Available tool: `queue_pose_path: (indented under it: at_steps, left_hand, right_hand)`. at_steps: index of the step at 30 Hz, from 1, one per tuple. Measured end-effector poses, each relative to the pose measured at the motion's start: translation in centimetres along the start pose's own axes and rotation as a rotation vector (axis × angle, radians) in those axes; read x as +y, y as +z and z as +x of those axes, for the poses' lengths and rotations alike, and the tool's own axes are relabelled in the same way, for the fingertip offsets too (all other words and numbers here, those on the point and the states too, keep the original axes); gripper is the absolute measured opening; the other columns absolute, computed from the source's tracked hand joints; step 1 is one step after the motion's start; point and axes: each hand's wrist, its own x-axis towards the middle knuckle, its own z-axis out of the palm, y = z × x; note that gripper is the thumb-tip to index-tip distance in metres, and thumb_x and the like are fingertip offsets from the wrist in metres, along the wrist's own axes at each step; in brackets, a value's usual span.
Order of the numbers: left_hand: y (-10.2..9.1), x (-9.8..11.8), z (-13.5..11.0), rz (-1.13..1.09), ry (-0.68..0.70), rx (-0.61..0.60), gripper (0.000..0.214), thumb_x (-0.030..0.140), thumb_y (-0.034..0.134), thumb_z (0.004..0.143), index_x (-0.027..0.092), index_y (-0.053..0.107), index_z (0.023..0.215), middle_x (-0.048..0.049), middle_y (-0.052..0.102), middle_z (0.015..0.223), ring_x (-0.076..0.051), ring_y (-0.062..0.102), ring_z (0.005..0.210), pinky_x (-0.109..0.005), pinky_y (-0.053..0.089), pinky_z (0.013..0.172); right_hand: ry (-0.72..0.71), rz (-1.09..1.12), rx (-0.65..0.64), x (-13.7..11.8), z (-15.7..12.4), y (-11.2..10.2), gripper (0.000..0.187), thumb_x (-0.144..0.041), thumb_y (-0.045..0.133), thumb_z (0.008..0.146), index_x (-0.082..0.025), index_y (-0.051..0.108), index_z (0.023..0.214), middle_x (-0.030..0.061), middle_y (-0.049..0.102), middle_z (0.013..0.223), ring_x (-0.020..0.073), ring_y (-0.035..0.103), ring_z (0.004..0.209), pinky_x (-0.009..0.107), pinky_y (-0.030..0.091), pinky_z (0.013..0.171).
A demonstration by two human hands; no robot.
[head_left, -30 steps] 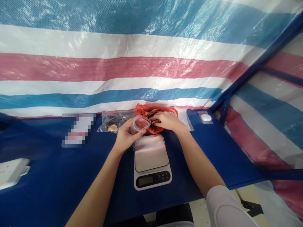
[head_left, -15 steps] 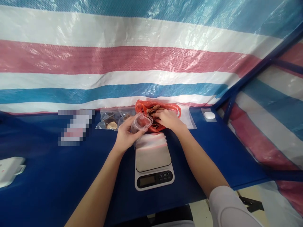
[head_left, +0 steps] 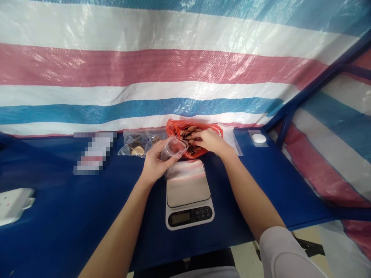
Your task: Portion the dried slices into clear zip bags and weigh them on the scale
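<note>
My left hand (head_left: 155,164) grips a small clear plastic bag (head_left: 173,146) and holds its mouth wide, just above the far edge of a white kitchen scale (head_left: 188,193). My right hand (head_left: 211,142) reaches into a red plastic bag (head_left: 174,127) full of brown dried slices (head_left: 188,133), fingers curled among them. What the fingers pinch is hidden. The red bag sits behind the scale, against the striped tarp wall.
Clear bags with brown pieces (head_left: 136,143) lie left of the red bag. A flat clear bag (head_left: 233,141) lies to its right, then a small white round object (head_left: 259,138). A white power strip (head_left: 14,200) rests at the far left of the blue table (head_left: 58,216).
The camera has tilted slightly, shifting the scene. My right hand has moved a little deeper among the slices in the red bag. My left hand still holds the clear bag.
</note>
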Motion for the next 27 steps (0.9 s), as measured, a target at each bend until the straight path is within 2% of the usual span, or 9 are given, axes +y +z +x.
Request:
queue_pose_path:
  at_steps: [4, 8, 13, 17, 21, 27]
  left_hand:
    - [0.0, 0.0, 0.0, 0.009, -0.011, 0.004, 0.054, 0.050, 0.080, 0.079, 0.020, 0.072, 0.123, -0.0110, 0.075, 0.119, -0.029, 0.070, 0.110, -0.045, 0.054, 0.104]
    - [0.0, -0.1, 0.0, -0.005, -0.017, 0.000, 0.055, 0.049, 0.081, 0.078, 0.019, 0.071, 0.124, -0.0115, 0.074, 0.122, -0.030, 0.070, 0.112, -0.046, 0.052, 0.106]
    - [0.1, 0.0, -0.1, -0.021, -0.003, -0.018, 0.058, 0.046, 0.083, 0.077, 0.020, 0.070, 0.127, -0.0122, 0.073, 0.122, -0.031, 0.069, 0.113, -0.047, 0.052, 0.106]
    - [0.2, 0.1, -0.2, 0.003, 0.022, -0.022, 0.060, 0.044, 0.084, 0.076, 0.020, 0.070, 0.129, -0.0126, 0.073, 0.120, -0.031, 0.069, 0.112, -0.047, 0.052, 0.105]
    - [0.3, 0.1, -0.3, 0.016, 0.039, -0.029, 0.062, 0.044, 0.084, 0.075, 0.020, 0.069, 0.130, -0.0120, 0.074, 0.120, -0.030, 0.069, 0.109, -0.047, 0.052, 0.103]
    - [0.4, 0.3, -0.3, 0.022, 0.060, -0.038, 0.060, 0.042, 0.084, 0.075, 0.021, 0.069, 0.129, -0.0106, 0.075, 0.119, -0.028, 0.070, 0.106, -0.044, 0.054, 0.099]
  right_hand:
    - [-0.012, 0.128, 0.049, -0.1, -0.3, -0.6, 0.020, -0.023, 0.071, 0.087, -0.027, 0.082, 0.104, 0.0017, 0.080, 0.104, 0.0220, 0.073, 0.096, 0.032, 0.054, 0.089]
    - [-0.075, 0.404, 0.040, -0.2, -0.9, -1.7, 0.018, -0.032, 0.069, 0.089, -0.023, 0.082, 0.098, 0.0011, 0.080, 0.094, 0.0184, 0.074, 0.082, 0.029, 0.055, 0.079]
    - [-0.111, 0.614, 0.061, -1.8, -1.8, -3.6, 0.028, -0.041, 0.072, 0.086, -0.020, 0.080, 0.102, 0.0039, 0.080, 0.101, 0.0209, 0.073, 0.087, 0.032, 0.058, 0.080]
    - [-0.166, 0.548, 0.076, -4.1, -2.6, -4.4, 0.024, -0.038, 0.072, 0.087, -0.023, 0.081, 0.103, 0.0026, 0.079, 0.102, 0.0208, 0.073, 0.090, 0.034, 0.057, 0.083]
    - [-0.247, 0.395, 0.030, -6.2, -2.8, -4.4, 0.019, -0.031, 0.068, 0.092, -0.025, 0.081, 0.104, 0.0015, 0.079, 0.101, 0.0164, 0.071, 0.084, 0.029, 0.052, 0.079]
    - [-0.267, 0.123, -0.003, -7.8, -2.4, -3.6, 0.017, -0.020, 0.066, 0.091, -0.027, 0.081, 0.088, 0.0004, 0.076, 0.085, 0.0173, 0.066, 0.085, 0.029, 0.046, 0.080]
